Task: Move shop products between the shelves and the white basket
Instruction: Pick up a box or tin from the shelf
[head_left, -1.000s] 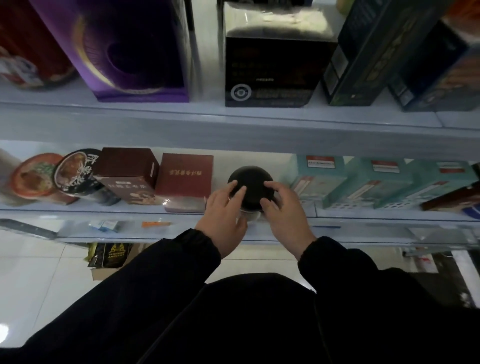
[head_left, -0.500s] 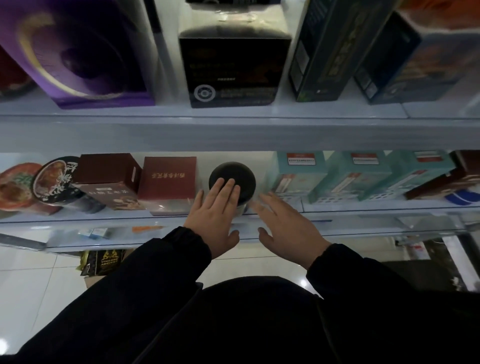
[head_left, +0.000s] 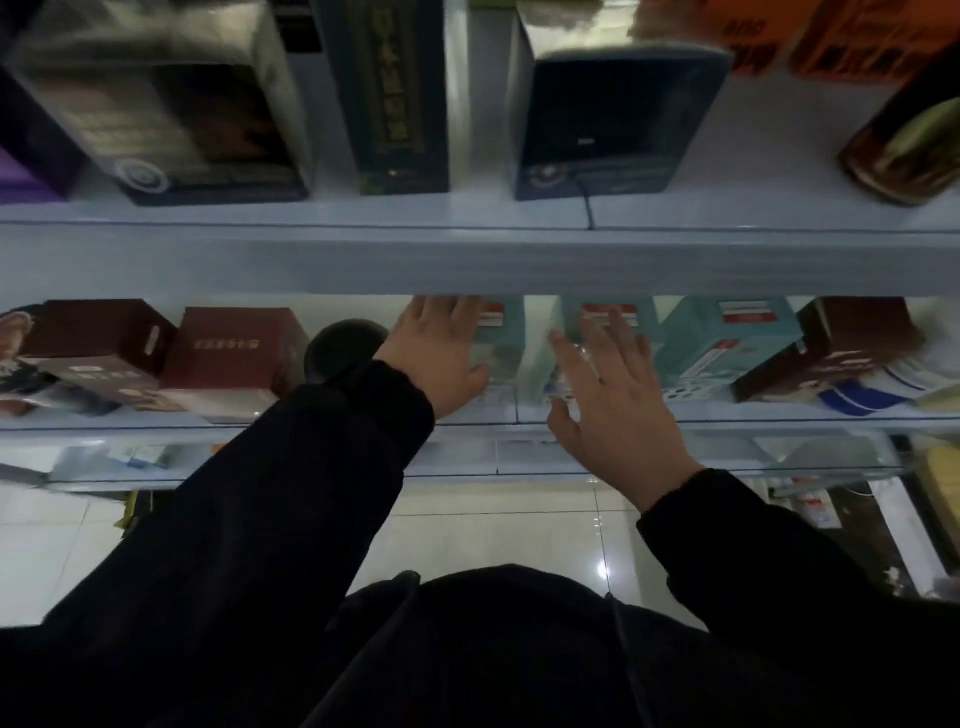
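Hands reach toward a teal box (head_left: 503, 340) on the middle shelf (head_left: 779, 417), left hand (head_left: 441, 358) and right hand (head_left: 615, 400) either side of it, fingers spread, holding nothing. Cardboard looks light, stiff but crushable; side faces offer the surest hold.

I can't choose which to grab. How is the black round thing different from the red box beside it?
The black round thing is round and dark; the red box is square-cornered and dark red. The red box shows pale lettering; the black round thing looks plain. Both sit on the same shelf.
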